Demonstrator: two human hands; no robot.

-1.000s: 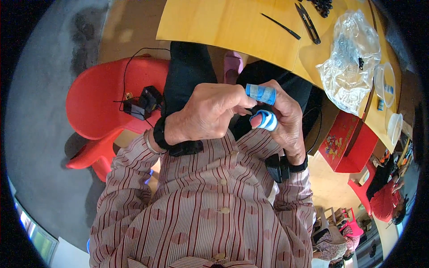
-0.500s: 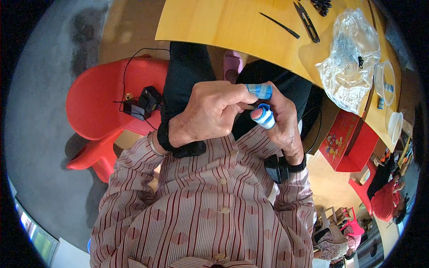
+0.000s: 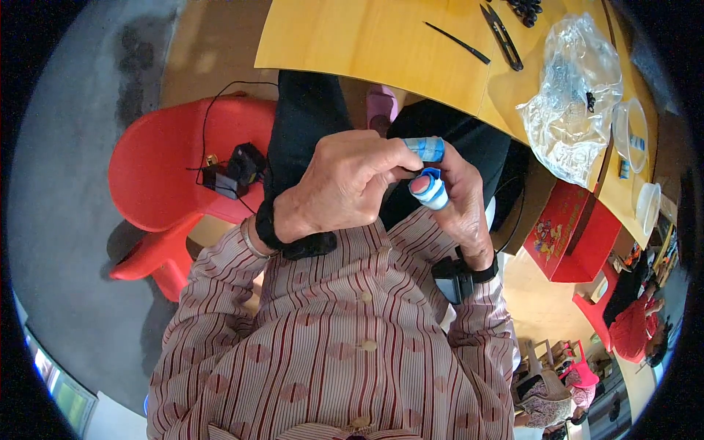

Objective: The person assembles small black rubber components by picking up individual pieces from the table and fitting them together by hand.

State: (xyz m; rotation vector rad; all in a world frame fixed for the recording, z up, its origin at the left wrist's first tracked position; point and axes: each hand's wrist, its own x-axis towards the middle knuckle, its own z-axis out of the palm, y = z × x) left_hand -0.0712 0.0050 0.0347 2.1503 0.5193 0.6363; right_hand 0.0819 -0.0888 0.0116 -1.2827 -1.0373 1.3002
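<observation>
Far left: red moulded plastic chair [image 3: 158,165], out past the worktop's [image 3: 367,37] near left corner. On its seat, small black boxy devices [image 3: 233,176] with a thin black cable.

Left hand [image 3: 345,180]: striped cuff, black wrist strap; thumb and forefinger pinched on a small dark piece [image 3: 412,174]. Piece lies off the worktop, short of its near edge, above the lap; mostly hidden by fingers, kind cannot be told.

Right hand [image 3: 466,194]: just beside the left, forefinger and thumb bent toward the piece, narrow gap between. Cannot tell whether it grips too. Blue-and-white wrap [image 3: 425,149] round the forefinger, another round the thumb, thumb tip bare.

On the worktop, back from the near edge: slim black pointed tool [image 3: 456,42], slanting; to its right, black metal thread snips [image 3: 502,38]; then a cluster of glossy dark pieces [image 3: 526,11].

Crumpled clear plastic bag [image 3: 561,117] along the near edge, toward the right end, small black item showing. Open red box with printed picture [image 3: 561,231] below that edge. At the right end, round clear plastic tub [image 3: 622,133], blue bits showing at it; second, pale translucent tub [image 3: 647,207] nearer.
</observation>
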